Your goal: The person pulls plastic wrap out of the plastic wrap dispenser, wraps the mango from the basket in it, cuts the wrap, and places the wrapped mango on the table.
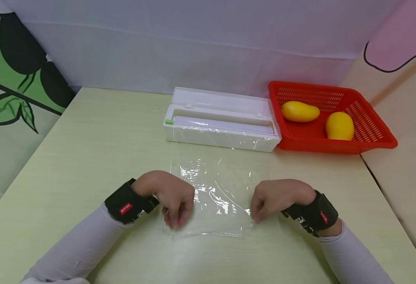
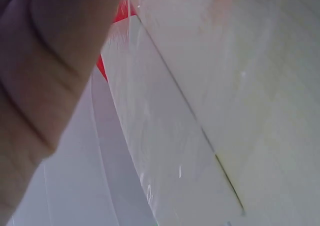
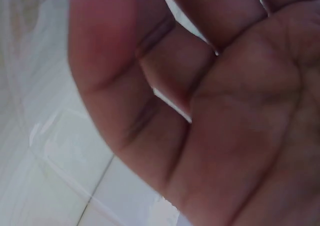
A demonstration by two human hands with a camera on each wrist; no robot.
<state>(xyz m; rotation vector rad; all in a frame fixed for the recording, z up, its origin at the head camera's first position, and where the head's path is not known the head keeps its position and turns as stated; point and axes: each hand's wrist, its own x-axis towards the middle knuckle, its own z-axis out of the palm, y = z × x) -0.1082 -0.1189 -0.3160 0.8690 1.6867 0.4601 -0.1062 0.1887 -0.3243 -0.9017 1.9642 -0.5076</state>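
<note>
A sheet of clear plastic wrap (image 1: 215, 197) stretches from the white wrap box (image 1: 222, 142) toward the front of the table. At its near left corner my left hand (image 1: 174, 199) pinches the film with bent fingers. My right hand (image 1: 277, 197) pinches the near right corner in the same way. The box stands with its lid raised, and the wrap roll (image 1: 222, 124) lies inside. A small green piece (image 1: 169, 122) sits at the left end of its front edge. In the right wrist view, curled fingers (image 3: 107, 61) fill the picture with film beside them.
Right of the box, touching its end, stands a red plastic basket (image 1: 321, 146) holding two yellow mangoes, one on the left (image 1: 300, 111) and one on the right (image 1: 340, 126). A pale cloth wall (image 1: 193, 47) rises behind the light wooden table (image 1: 87, 157).
</note>
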